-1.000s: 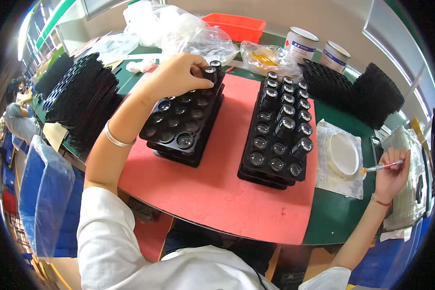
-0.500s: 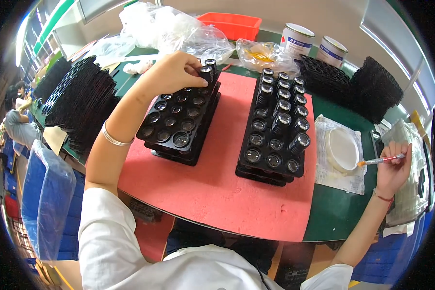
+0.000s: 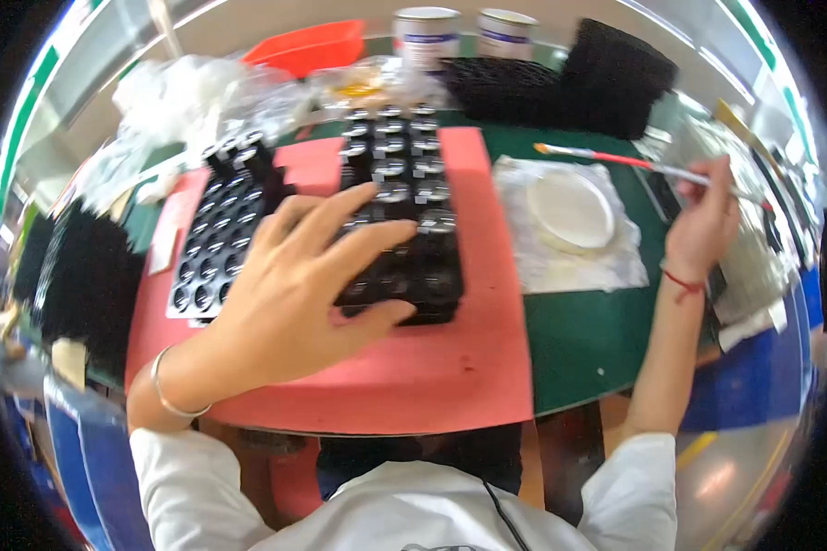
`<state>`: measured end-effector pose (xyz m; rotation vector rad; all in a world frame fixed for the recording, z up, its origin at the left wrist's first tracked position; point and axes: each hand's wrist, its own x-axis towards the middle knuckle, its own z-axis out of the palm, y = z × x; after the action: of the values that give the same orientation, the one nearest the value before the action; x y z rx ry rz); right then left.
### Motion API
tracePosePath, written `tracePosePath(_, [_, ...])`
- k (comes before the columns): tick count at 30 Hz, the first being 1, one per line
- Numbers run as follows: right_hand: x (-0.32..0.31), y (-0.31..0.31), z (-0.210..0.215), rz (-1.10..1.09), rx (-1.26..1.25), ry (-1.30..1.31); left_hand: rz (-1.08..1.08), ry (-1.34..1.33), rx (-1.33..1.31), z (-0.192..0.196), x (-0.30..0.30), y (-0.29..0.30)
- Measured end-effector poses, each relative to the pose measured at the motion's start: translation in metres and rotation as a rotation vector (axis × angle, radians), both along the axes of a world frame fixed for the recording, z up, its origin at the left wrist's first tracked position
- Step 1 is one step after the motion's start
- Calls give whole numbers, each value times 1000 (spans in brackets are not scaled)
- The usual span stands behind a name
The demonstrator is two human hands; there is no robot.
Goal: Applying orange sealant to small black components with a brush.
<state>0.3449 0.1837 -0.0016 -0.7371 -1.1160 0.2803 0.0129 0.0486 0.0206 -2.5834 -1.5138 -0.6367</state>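
My left hand hovers, fingers spread and with nothing seen in it, over the near left part of the right-hand black tray. Rows of black cylinders with shiny glass-like tops stand in that tray; the hand hides some of its cells. To the left lies a second black tray, partly behind my wrist, with a few upright black cylinders at its far end. Out to the right, my right hand grips a slim paintbrush, its orange tip pointing left above a round white dish.
Both trays rest on a pink mat over a green table. The dish sits on a white cloth. Behind are plastic bags, a red bin, two cans and black mesh stacks. More dark stacked sheets stand left.
My left hand has left the far end of the left tray and come over the right tray, fingers spreading. My right hand has raised the paintbrush away from the dish. The whole view has shifted.
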Motion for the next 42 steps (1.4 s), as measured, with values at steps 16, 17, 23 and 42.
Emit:
tracePosePath(16, [0,-11,0,-336,131,-506,-375,-384,-70,-25,11,-14])
tracePosePath(17, [0,-9,0,-359,80,-566,-438,-419,-175,-31,13,-17])
tracePosePath(23, [-7,-7,1,-203,-9,-373,-317,-935,-760,-80,28,-22])
tracePosePath(42, [0,-17,15,887,-30,391,-388,-1287,-1042,-70,23,-23])
